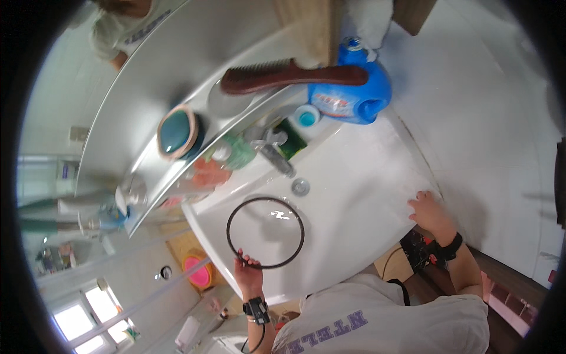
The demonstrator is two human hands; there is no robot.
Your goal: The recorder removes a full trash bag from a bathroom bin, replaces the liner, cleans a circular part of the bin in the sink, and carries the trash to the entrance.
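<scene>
My left hand (248,272) grips the lower left of a thin dark hoop (303,230) over the white washbasin (349,212). Bright reflections show inside the hoop; I cannot tell whether clear material fills it. My right hand (429,212), slightly blurred, is at the basin's right rim with its fingers spread and nothing in them. Between the hands and the shelf are a round metal drain (300,187) and a chrome faucet (276,157).
A glass shelf (177,181) overhangs the basin's back, bearing a brown comb (283,78) and a teal-topped round item (174,132). A blue detergent jug (353,93), white cap (307,116), green scouring pad (292,139) and green pump bottle (239,151) stand behind the basin.
</scene>
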